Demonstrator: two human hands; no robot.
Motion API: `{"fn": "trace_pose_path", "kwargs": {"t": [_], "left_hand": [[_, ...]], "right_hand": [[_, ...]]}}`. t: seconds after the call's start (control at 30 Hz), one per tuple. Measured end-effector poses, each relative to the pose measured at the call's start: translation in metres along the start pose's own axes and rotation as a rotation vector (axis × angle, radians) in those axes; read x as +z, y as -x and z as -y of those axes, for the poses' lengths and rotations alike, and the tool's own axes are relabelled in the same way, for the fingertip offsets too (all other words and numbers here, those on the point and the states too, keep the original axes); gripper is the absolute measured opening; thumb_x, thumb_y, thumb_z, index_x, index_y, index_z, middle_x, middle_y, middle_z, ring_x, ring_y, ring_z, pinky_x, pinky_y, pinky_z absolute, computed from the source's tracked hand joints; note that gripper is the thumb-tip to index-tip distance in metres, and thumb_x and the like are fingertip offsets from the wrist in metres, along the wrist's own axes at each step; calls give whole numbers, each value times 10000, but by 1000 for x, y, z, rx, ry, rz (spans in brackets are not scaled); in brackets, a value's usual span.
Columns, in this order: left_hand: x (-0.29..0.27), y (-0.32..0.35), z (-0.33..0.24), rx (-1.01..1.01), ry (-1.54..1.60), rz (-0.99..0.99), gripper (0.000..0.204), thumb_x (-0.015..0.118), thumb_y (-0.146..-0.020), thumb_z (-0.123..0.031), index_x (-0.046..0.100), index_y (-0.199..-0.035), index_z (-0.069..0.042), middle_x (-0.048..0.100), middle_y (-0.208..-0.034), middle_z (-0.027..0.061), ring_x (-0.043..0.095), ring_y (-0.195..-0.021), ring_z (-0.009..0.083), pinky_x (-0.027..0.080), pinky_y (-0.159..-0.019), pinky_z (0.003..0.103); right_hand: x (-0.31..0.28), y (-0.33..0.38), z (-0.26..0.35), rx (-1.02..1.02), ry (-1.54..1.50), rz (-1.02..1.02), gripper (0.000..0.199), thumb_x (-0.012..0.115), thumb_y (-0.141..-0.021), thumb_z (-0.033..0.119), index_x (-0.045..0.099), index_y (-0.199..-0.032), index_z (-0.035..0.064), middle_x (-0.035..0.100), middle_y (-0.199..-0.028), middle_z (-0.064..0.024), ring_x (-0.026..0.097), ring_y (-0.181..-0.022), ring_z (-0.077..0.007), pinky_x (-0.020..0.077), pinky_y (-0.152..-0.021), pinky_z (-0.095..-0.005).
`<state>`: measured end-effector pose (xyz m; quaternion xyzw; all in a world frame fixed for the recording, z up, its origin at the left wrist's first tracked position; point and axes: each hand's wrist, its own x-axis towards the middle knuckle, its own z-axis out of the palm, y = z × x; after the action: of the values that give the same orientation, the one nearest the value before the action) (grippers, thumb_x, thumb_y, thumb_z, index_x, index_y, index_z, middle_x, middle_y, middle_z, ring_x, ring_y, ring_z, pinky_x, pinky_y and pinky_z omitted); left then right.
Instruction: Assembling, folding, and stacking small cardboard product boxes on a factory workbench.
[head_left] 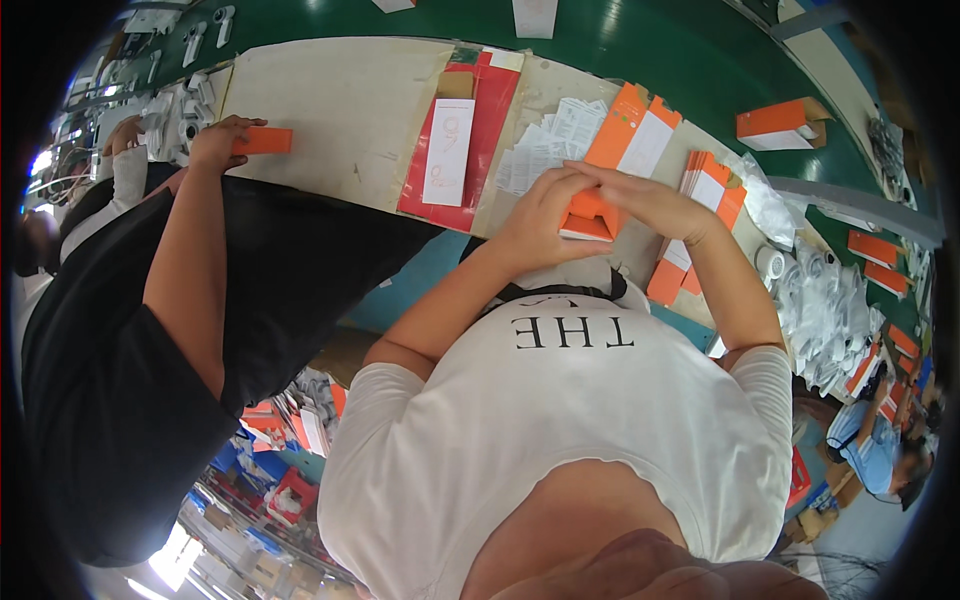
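The small orange carton (588,217) sits half-folded, gripped between the left hand (540,215) and right hand (650,200), seemingly with a flap unclosed. Right of it lie flat orange blanks (705,190); beyond, one finished box (780,122).

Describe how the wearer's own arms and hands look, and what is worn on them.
Both forearms are bare; no gloves, watch or rings are visible on the left hand or the right hand. Short white T-shirt sleeves end above the elbows. The shirt bears dark block lettering on the chest.
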<state>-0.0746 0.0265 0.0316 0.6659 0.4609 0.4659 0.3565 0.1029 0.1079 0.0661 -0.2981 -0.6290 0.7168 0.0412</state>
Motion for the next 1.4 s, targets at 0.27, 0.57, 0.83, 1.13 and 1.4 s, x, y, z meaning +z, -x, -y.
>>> {"fn": "trace_pose_path", "kwargs": {"t": [0.27, 0.57, 0.83, 1.13, 1.4], "left_hand": [[-77, -32, 53, -552, 716, -763, 322, 539, -873, -225, 487, -1125, -31, 563, -1036, 83, 569, -951, 187, 480, -808, 348], [-47, 14, 67, -1043, 1509, -809, 483, 373, -927, -337, 331, -1256, 14, 449, -1222, 201, 452, -1135, 346, 389, -933, 542], [-20, 23, 76, -1152, 1515, -720, 460, 427, -908, -373, 414, -1204, -21, 476, -1181, 171, 469, -1110, 316, 411, -919, 521], [-23, 48, 84, -1056, 1300, -572, 436, 505, -871, -387, 467, -1175, -76, 567, -1062, 111, 541, -999, 294, 457, -848, 474], [-50, 35, 2, -98, -800, -108, 764, 671, -707, -381, 332, -1290, -23, 368, -1288, 228, 354, -1202, 361, 243, -992, 506]], "right_hand": [[-36, -97, -126, -155, 1171, -905, 304, 606, -765, 297, 636, -1040, 171, 466, -1263, -55, 308, -1234, -319, 227, -1019, -472], [-24, -87, -126, -262, 862, -1099, 177, 594, -780, 192, 690, -926, 163, 522, -1135, -52, 426, -1089, -258, 293, -951, -399], [24, -9, 5, -921, 596, -1068, 241, 587, -624, -17, 598, -848, 69, 588, -851, -60, 564, -793, -219, 464, -673, -290], [57, 26, 11, -398, 611, -309, 246, 534, -694, 31, 601, -930, 50, 582, -909, -152, 549, -830, -339, 443, -752, -393], [44, 18, 11, -122, 373, -459, 346, 557, -818, 229, 531, -1109, 42, 583, -973, -156, 572, -836, -264, 458, -750, -351]]}}
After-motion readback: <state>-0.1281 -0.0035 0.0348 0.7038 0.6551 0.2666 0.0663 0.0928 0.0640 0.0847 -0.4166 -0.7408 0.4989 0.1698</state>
